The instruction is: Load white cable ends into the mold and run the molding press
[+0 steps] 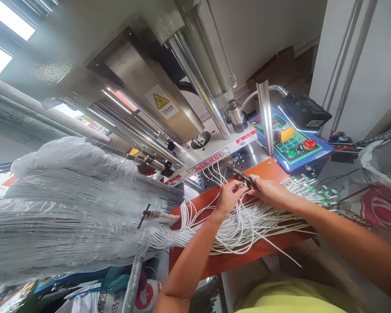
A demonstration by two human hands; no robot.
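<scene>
My left hand [228, 196] rests on a pile of thin white cables [244, 221] spread over the orange work plate [273, 170]. Its fingers are curled and pinch a cable end near a small green connector. My right hand [270, 189] lies just to the right, fingers closed around the same cable end, thumb up by the dark metal fixture [240, 174] on the press bed. Several white cables run from the fixture back toward my hands.
A big press machine [156, 95] with shiny columns towers above. Left sits a large plastic-wrapped bundle of white cables [68, 204]. A blue control box [296, 145] with red and green buttons stands right, beside finished cables with green connectors [316, 189] and a lamp [304, 111].
</scene>
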